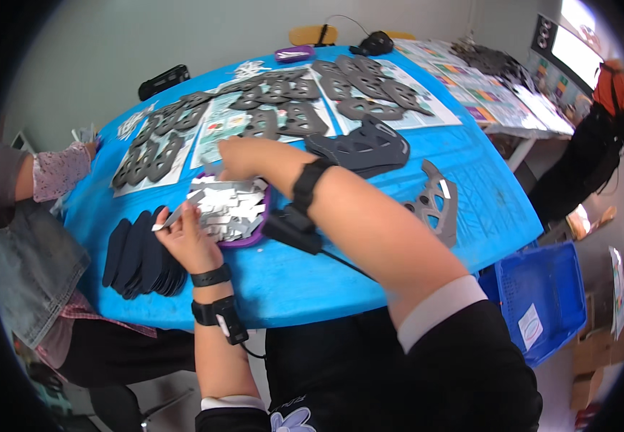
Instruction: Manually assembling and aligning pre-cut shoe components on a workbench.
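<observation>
My left hand (188,241) is closed in a pinch on a narrow grey strip (173,217), at the near left side of a purple basket (263,229). White and grey strips (229,209) fill that basket. My right hand (238,160) reaches across over its far edge, fingers closed together; a greyish piece shows by the fingertips, too blurred to name. Dark elongated pads (143,255) lie in an overlapping row left of my left hand. Beyond my right forearm sits a stack of dark grey shaped foam pieces (366,147), and a single cut-out grey piece (438,205) lies further right.
Rows of grey cut-out pieces (276,90) lie on printed sheets across the blue table (485,194). A smaller purple basket (294,54) stands at the far edge. A person's sleeve (64,173) is at the left. A blue crate (542,295) stands right of the table.
</observation>
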A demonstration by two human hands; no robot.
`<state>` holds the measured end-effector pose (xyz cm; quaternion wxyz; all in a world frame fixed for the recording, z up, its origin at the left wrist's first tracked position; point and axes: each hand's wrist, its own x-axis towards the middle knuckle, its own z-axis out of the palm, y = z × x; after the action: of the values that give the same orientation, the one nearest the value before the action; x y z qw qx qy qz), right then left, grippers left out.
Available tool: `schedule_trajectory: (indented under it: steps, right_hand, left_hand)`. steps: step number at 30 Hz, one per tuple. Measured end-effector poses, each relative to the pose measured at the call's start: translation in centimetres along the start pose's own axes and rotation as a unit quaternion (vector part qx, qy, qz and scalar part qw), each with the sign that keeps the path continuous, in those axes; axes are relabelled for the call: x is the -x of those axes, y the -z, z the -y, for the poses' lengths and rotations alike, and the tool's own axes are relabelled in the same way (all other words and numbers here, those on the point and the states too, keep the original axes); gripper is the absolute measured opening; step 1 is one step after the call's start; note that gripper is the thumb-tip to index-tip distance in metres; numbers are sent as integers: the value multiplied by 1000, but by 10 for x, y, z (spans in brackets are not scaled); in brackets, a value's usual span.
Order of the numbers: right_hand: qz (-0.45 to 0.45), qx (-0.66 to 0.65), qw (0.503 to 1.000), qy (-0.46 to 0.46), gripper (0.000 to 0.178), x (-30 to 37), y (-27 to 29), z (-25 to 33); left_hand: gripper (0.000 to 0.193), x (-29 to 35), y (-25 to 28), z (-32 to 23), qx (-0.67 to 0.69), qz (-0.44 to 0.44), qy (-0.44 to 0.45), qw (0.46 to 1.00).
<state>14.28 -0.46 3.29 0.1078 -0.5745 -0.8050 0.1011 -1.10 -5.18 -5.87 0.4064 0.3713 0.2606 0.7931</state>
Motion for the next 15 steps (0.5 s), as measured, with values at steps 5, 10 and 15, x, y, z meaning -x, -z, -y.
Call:
schedule_trajectory:
  steps: [5,10,15]
  right_hand:
    - [-86,63,994,31,56,41,28,-5]
    - [158,49,940,300,29,262,58,-24]
    - [578,-250,762,-151,31,560,-139,-91]
  left_hand:
    - [34,3,-2,2,-19,41,-21,999]
    - [30,-4,7,-6,-60,61,-47,995]
    - [16,-29,33,-9,-107,77,-43,990]
